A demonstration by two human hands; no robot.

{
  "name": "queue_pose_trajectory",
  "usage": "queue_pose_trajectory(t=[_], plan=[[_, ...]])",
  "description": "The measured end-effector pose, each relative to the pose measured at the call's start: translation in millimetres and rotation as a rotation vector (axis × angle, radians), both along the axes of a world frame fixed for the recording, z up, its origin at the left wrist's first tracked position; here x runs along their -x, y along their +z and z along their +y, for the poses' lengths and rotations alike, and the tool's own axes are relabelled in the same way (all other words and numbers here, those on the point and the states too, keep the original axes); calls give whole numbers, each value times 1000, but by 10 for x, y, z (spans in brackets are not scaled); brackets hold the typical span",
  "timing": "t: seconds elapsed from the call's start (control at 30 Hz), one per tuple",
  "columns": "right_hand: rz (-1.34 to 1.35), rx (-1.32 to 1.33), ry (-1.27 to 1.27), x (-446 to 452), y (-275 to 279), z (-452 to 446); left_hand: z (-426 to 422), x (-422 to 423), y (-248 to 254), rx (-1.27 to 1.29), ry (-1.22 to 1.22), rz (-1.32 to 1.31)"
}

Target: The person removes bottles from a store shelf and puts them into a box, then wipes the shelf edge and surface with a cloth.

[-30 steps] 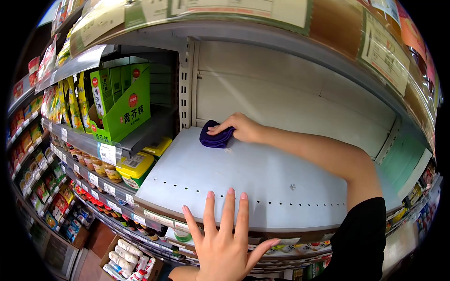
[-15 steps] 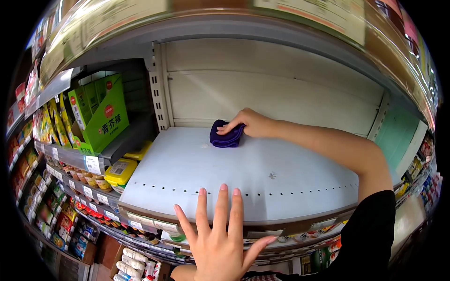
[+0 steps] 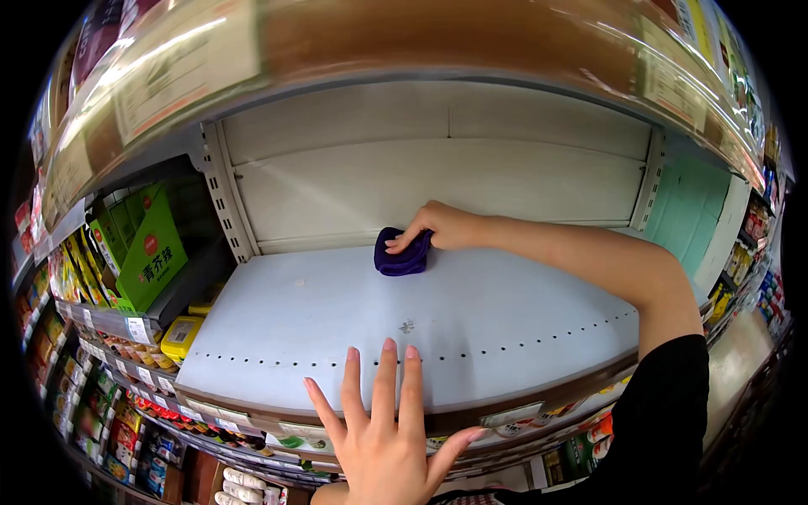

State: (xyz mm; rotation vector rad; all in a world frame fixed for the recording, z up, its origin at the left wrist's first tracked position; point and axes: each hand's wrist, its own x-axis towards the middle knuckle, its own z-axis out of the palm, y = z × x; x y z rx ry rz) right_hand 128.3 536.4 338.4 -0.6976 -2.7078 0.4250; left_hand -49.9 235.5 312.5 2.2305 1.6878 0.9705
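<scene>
My right hand (image 3: 442,226) presses a folded dark purple cloth (image 3: 402,257) against the white shelf board (image 3: 286,316), close to the back panel. Its fingers are closed on the cloth, and the arm reaches in from the right. Spread wide, the fingers of my left hand (image 3: 385,429) hold nothing. The fingertips lie over the board's front edge; whether they touch it I cannot tell. A small grey mark (image 3: 407,326) shows on the board between the two hands.
Overhead runs an upper shelf edge (image 3: 454,42) with price labels. Left of the board are a green box (image 3: 153,261) and a yellow-lidded tub (image 3: 179,338). A pale green panel (image 3: 692,206) bounds the right side. Lower shelves hold bottles and packets.
The view has shifted to the right along the shelf. My right hand and the cloth are now further right on the board. My left hand stays spread at the front edge.
</scene>
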Motion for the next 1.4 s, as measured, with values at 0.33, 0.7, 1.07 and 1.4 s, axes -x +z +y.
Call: queue_pose_trajectory(t=[0.33, 0.7, 1.07, 1.4], plan=[[46, 42, 41, -697, 19, -98, 3, -595, 96, 47, -38, 25], [46, 24, 64, -1347, 24, -220, 111, -1109, -211, -399, -54, 303], [94, 4, 30, -2084, 16, -354, 38, -1617, -213, -404, -43, 347], [71, 11, -1, -2755, 50, -500, -1, -2125, -215, -420, -71, 351]])
